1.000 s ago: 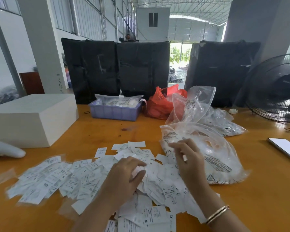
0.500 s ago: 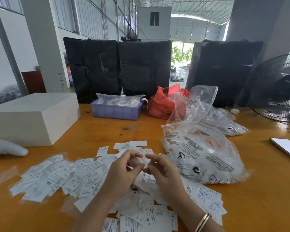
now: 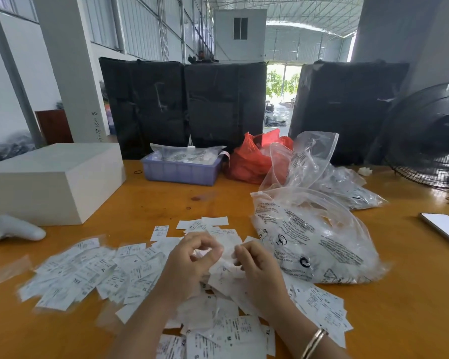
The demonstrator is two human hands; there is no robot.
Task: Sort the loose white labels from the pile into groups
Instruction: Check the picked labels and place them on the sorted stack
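The wooden surface carries the whole job, and across its near half the pile of loose white labels spreads from the left round to the right, most of it still unsorted, with size letters readable on a few. Just right of the pile sits a big clear plastic bag with printed warnings, and it lies alone now: a second ago the right hand was reaching onto its near edge, and that hand has since come back to the middle. The left hand has stayed over the centre of the pile while the right hand has closed in beside it, so the two now meet above the labels, where half a second ago they were only arriving. Between them is a small bunch of labels; the left fingers curl round its left edge and the right fingers pinch its right edge (motion blur hides how many labels it holds). I judge that the person has gathered a few and is reading or squaring them before laying them in a group, so the sorting is barely under way.
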